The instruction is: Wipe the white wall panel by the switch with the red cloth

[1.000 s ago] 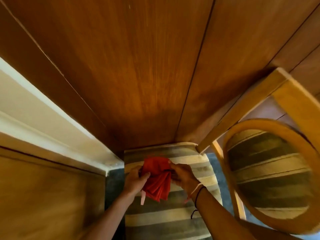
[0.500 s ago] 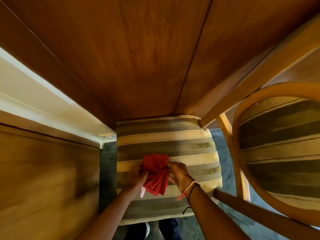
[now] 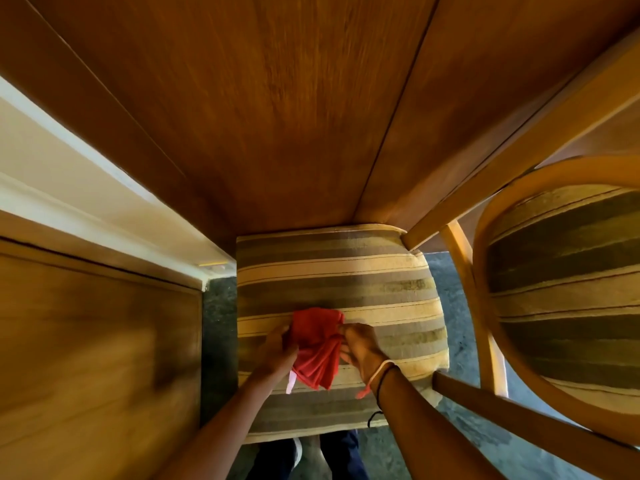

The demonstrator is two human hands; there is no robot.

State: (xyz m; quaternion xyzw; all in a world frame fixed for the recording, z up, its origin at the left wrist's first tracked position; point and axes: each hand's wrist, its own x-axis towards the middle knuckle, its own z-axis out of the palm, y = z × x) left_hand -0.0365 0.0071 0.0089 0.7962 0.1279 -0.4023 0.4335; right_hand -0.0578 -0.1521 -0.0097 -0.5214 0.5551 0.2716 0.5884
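The red cloth point(image 3: 317, 348) hangs bunched between both hands above a striped chair seat point(image 3: 346, 271). My left hand point(image 3: 278, 351) grips its left edge and my right hand point(image 3: 362, 348) pinches its right side. A small pale tag dangles from the cloth's lower left corner. A white wall strip point(image 3: 79, 192) runs along the left, between brown wood panels. No switch is in view.
A brown wooden wall point(image 3: 294, 109) fills the space ahead. A wooden panel point(image 3: 93, 358) stands close on the left. A second striped chair with a curved wooden frame point(image 3: 561, 289) sits to the right. Grey floor point(image 3: 218, 323) shows between seat and panel.
The view has tilted downward, so more of the chair seat and floor shows. Both hands kept hold of the red cloth and shifted slightly lower over the seat.
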